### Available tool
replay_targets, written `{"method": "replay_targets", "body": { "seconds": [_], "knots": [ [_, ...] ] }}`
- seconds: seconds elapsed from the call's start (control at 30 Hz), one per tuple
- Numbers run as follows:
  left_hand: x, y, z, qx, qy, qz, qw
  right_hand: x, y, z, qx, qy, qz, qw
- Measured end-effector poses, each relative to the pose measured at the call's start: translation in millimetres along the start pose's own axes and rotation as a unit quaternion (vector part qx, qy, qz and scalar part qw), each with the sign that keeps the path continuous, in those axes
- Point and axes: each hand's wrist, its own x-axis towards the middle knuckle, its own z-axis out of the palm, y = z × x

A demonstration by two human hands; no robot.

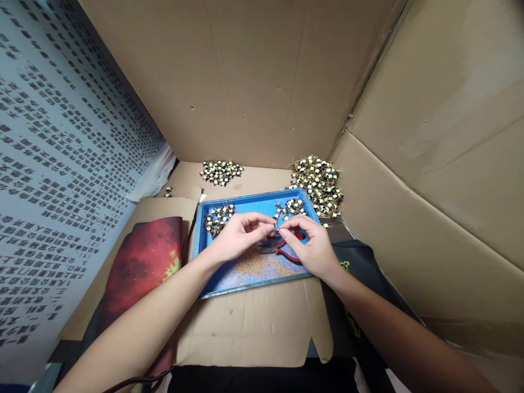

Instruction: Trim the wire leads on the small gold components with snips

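Observation:
Over a blue tray (pixel 245 204), my left hand (pixel 244 233) and my right hand (pixel 308 244) meet with pinched fingers. Between their fingertips is a small coil component (pixel 275 226), dark with thin wires and mostly covered by the fingers. Beneath the hands, pliers with red and black handles (pixel 289 255) lie in the tray, their jaws pointing left. Copper-coloured wire clippings (pixel 256 268) are scattered across the tray's near half. Inside the tray, a cluster of small yellow-and-black components (pixel 216 219) sits at the left and another cluster (pixel 295 206) at the back right.
Behind the tray, a pile of components (pixel 221 172) lies at the left and a larger wired pile (pixel 317 183) at the right. Tall cardboard walls (pixel 254 82) rise at the back and right. A red patterned mat (pixel 143 267) lies left, dark cloth (pixel 360 259) right.

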Motion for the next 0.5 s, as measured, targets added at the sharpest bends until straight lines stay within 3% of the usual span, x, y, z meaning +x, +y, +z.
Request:
{"method": "replay_targets", "body": {
  "seconds": [0.27,0.5],
  "knots": [
    [0.0,-7.1,2.6,0.018,0.001,0.008,1.000,-1.8,-5.1,-2.3,-0.080,-0.004,-0.075,0.994],
    [-0.1,-3.4,1.1,0.014,-0.005,0.022,1.000,-0.1,-0.3,-2.9,-0.051,0.013,-0.035,0.998]
  ]
}}
